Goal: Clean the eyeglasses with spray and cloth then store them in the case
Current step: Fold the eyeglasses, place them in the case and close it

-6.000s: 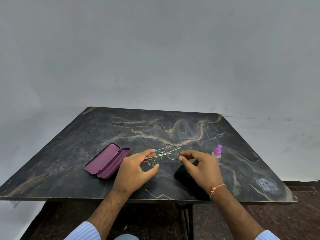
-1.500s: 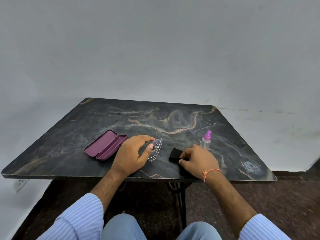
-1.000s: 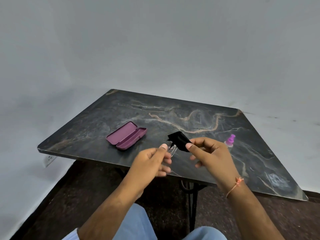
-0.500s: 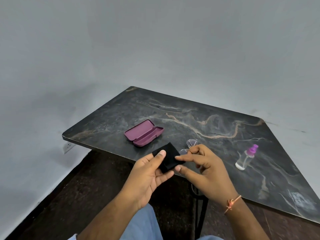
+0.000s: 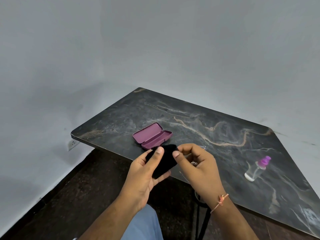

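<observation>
1. The person sits at the near edge of a dark marble-patterned table (image 5: 216, 122), both hands raised just in front of that edge.
2. The left hand (image 5: 142, 177) holds a black cloth (image 5: 164, 161): the thumb presses on its top side and the other fingers curl under it, so the cloth is pinched between them.
3. The right hand (image 5: 199, 168) meets the cloth at its right edge, with the thumb tip against the fabric and the fingers curled in. It looks to be gripping the glasses (image 5: 201, 147), but only a thin sliver of lens and wire frame shows above the knuckles, and another bit of wire below the palm. How the fingers sit on the frame I cannot tell.
4. The glasses are therefore up off the table, between the two hands and mostly hidden behind the right one and the cloth.
5. A thin orange thread bracelet (image 5: 220, 201) sits on the right wrist.
6. The purple glasses case (image 5: 152, 135) lies open on the table near its near-left edge, just beyond the fingertips of the left hand, with the lid folded flat beside the tray.
7. A small clear spray bottle (image 5: 258, 168) with a pink-purple top stands toward the right side of the table, well apart from the hands and the case.
8. A wall socket (image 5: 73, 144) shows on the grey wall below the table's left corner.
9. Blue trousers (image 5: 143, 224) are visible between the forearms at the bottom.
</observation>
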Tool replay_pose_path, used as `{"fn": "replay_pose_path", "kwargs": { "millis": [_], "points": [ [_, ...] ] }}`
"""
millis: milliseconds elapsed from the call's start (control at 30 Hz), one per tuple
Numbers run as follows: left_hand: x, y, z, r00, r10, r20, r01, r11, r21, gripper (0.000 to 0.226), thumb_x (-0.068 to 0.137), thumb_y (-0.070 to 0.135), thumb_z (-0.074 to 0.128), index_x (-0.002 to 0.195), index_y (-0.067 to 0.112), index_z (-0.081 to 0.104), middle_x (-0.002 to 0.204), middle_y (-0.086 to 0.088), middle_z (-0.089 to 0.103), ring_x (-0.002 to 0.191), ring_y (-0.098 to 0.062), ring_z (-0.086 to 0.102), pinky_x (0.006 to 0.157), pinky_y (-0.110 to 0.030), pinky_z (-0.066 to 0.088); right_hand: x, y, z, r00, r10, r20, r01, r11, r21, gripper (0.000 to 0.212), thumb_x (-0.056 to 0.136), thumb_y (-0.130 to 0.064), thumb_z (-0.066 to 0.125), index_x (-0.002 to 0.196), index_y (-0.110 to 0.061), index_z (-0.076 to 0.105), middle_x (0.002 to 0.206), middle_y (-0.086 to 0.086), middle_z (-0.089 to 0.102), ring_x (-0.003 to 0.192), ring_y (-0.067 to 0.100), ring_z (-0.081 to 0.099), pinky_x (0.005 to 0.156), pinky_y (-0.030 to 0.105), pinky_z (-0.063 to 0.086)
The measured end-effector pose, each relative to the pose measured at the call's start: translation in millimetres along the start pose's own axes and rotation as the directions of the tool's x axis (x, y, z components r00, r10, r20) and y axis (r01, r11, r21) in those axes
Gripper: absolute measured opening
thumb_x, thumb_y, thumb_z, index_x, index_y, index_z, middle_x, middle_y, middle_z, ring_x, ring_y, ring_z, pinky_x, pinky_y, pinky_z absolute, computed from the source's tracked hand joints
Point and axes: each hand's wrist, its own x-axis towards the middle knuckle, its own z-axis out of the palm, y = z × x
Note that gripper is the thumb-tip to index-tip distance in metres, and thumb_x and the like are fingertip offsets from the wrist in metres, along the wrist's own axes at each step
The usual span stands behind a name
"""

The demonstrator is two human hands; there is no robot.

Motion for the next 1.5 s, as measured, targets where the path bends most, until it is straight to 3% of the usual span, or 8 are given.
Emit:
{"fn": "replay_pose_path", "kwargs": {
  "millis": [233,367,500,733,933,1100,1300,1500],
  "points": [
    [17.3,11.9,-22.4,0.993,0.111,-0.049,-0.094,0.958,0.272,0.036,0.081,0.031,0.097,0.114,0.036,0.085,0.114,-0.004,0.085,0.106,-0.023,0.083,0.081,-0.032,0.067,24.6,4.1,5.6,0.873,0.440,0.209,-0.486,0.756,0.438,0.014,0.102,-0.018,0.068,0.110,-0.006,0.071,0.098,0.014,0.070,0.066,0.015,0.062,0.051,0.028,0.044],
    [31.4,22.3,-30.0,0.988,0.157,0.002,-0.146,0.916,0.373,0.027,0.095,0.016,0.088,0.114,0.035,0.085,0.110,-0.004,0.086,0.104,-0.023,0.084,0.081,-0.031,0.067,42.4,10.8,9.6,0.778,0.438,0.450,-0.620,0.652,0.437,0.038,0.092,-0.025,0.073,0.124,-0.004,0.074,0.108,0.012,0.074,0.088,0.020,0.071,0.064,0.033,0.055],
    [46.7,36.8,-33.9,0.983,0.180,0.040,-0.180,0.897,0.405,0.031,0.095,0.011,0.087,0.112,0.036,0.086,0.108,-0.002,0.086,0.102,-0.020,0.084,0.081,-0.027,0.066,72.1,12.9,16.2,0.740,0.484,0.467,-0.656,0.670,0.347,0.038,0.089,-0.030,0.084,0.119,-0.007,0.078,0.098,0.012,0.076,0.081,0.020,0.072,0.062,0.030,0.058],
    [83.8,57.3,-48.4,0.979,0.195,-0.058,-0.127,0.807,0.577,0.012,0.092,0.022,0.091,0.100,0.030,0.087,0.091,0.002,0.086,0.082,-0.013,0.083,0.065,-0.026,0.064,137.1,18.8,24.1,0.774,0.523,0.357,-0.615,0.754,0.230,0.029,0.084,0.003,0.083,0.111,-0.005,0.078,0.090,0.017,0.077,0.062,0.019,0.068,0.051,0.026,0.057],
    [115.7,61.1,-61.4,0.972,0.181,-0.152,-0.004,0.656,0.755,0.007,0.096,0.032,0.086,0.098,0.027,0.082,0.071,0.001,0.082,0.056,-0.012,0.076,0.058,-0.028,0.065,175.2,29.3,34.7,0.776,0.568,0.275,-0.594,0.804,0.015,0.017,0.083,-0.009,0.088,0.096,-0.016,0.079,0.086,0.006,0.081,0.058,0.016,0.069,0.047,0.024,0.048],
    [128.5,60.6,-66.1,0.979,0.181,-0.096,0.016,0.399,0.917,0.010,0.098,0.035,0.082,0.096,0.025,0.080,0.056,0.004,0.074,0.045,-0.004,0.069,0.046,-0.014,0.050,190.5,45.8,39.4,0.839,0.517,0.172,-0.455,0.838,-0.301,0.010,0.083,-0.017,0.088,0.087,-0.018,0.080,0.076,0.000,0.078,0.055,0.014,0.067,0.044,0.022,0.039],
    [137.3,59.8,-61.9,0.976,0.219,-0.015,0.007,0.036,0.999,0.021,0.092,0.047,0.082,0.096,0.027,0.087,0.072,0.010,0.074,0.064,-0.002,0.064,0.051,-0.018,0.038,196.0,61.0,42.6,0.893,0.404,0.198,-0.226,0.783,-0.580,0.015,0.079,-0.026,0.092,0.071,-0.028,0.079,0.076,-0.012,0.078,0.077,0.008,0.071,0.068,0.024,0.053],
    [143.3,55.9,-64.0,0.981,0.183,-0.063,0.054,0.049,0.997,0.007,0.080,0.035,0.090,0.083,0.031,0.084,0.072,0.014,0.073,0.069,-0.002,0.070,0.053,-0.013,0.041,196.3,67.2,40.9,0.859,0.451,0.242,-0.183,0.713,-0.677,0.018,0.076,-0.027,0.094,0.069,-0.025,0.078,0.078,-0.011,0.078,0.075,0.009,0.071,0.063,0.024,0.055]
  ]
}}
